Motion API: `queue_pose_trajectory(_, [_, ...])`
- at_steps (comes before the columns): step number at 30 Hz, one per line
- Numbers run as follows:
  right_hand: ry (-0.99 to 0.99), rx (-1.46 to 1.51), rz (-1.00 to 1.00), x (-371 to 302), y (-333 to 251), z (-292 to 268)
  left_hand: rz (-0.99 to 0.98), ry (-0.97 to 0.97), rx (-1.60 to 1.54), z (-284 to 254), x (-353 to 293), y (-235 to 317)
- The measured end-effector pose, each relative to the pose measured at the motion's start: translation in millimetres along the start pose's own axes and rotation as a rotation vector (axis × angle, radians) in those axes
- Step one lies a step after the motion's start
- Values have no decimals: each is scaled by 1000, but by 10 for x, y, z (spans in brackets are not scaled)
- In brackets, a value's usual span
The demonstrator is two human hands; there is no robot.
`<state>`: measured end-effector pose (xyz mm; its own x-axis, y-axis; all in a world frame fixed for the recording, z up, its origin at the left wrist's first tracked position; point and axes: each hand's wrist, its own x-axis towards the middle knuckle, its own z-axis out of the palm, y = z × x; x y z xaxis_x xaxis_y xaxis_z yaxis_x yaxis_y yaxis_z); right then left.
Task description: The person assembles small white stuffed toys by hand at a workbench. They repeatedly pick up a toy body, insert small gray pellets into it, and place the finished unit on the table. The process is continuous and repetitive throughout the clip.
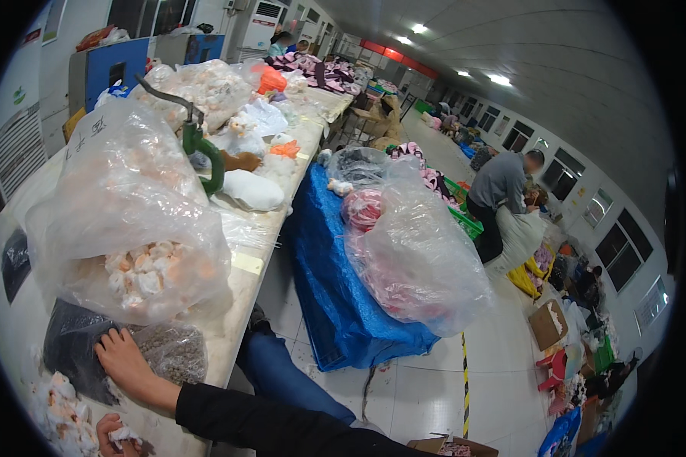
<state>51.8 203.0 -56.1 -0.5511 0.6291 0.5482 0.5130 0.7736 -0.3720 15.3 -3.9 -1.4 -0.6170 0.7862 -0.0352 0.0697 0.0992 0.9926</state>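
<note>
My left hand, at the lower left edge, is closed round a small white fluffy piece. Partly cut off by the frame, its wrist is hidden. My right hand reaches across in a black sleeve and lies with its fingers stretched on a black plastic bag. Touching that bag is a clear bag of small dark grains. Beside my left hand lies a heap of white and orange fluffy pieces. Just beyond, a large clear plastic bag gapes toward me, showing similar pieces inside.
A green metal clamp-like tool stands on the long table. More filled bags lie farther along. Right of the table, a blue tarp-covered stack bears a clear bag. A person in grey bends over a white sack.
</note>
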Motion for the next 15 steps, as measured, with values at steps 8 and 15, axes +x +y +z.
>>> queue_pose_trajectory(8, [-14, 29, 24, 0, 49, 92, 14, -75, -12, -74, 57, -118])
queue_pose_trajectory(15, [36, 260, 40, 10, 71, 24, 30, -85, 9, -55, 30, -30])
